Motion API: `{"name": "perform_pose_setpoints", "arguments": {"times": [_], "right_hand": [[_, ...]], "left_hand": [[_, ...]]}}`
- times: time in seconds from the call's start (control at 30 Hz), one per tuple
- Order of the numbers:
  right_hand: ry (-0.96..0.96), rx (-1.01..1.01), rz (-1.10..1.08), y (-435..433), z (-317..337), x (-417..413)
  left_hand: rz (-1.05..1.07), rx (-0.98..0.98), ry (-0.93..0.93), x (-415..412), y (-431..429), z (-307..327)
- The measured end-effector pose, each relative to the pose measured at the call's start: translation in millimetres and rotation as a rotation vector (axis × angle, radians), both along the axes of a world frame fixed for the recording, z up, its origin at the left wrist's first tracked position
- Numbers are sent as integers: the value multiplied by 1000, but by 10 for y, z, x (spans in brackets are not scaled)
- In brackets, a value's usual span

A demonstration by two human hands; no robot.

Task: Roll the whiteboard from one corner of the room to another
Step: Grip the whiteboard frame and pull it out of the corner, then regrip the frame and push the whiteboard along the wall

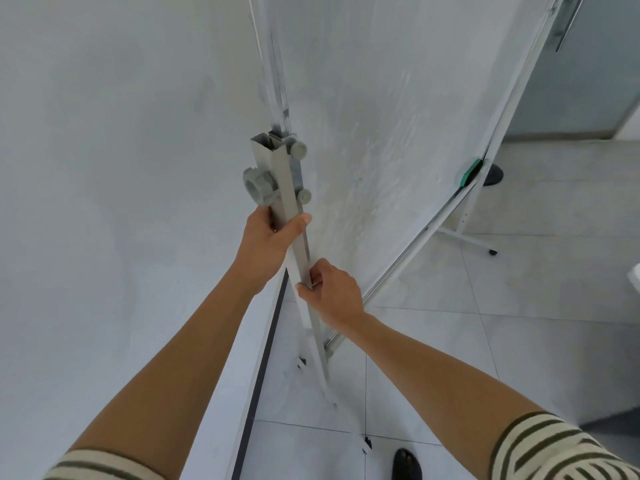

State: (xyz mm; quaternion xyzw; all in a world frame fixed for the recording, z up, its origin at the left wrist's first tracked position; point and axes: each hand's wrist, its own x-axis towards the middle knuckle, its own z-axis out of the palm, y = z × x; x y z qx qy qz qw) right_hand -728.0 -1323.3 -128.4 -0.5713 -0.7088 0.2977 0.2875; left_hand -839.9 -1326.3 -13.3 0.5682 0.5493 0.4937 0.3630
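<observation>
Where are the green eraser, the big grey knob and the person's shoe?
green eraser (471, 172): head view, middle of its green body.
big grey knob (258, 184): head view, its round face.
shoe (407, 464): head view, its black toe.
</observation>
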Motion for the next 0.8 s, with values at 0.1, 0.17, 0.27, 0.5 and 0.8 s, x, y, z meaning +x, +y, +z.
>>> {"name": "perform_pose_setpoints", "arguments": {"times": [0.1,0.17,0.27,0.5,0.8], "right_hand": [[24,-73,39,-251,-26,116],[38,-142,33,-448,-104,354],[64,-267,-43,-780,-300,965],[198,-598,-331,-1500,-781,2799],[381,-648,-706,-1955,-756,4592]], "left_hand": [[46,-9,39,-8,-215,-65],[119,-80,103,-19,-351,-227],[220,-328,152,-11,-662,-672],[56,-858,71,572,-1432,-1645],[-17,-873,-102,2119,-1138,-1640]]}}
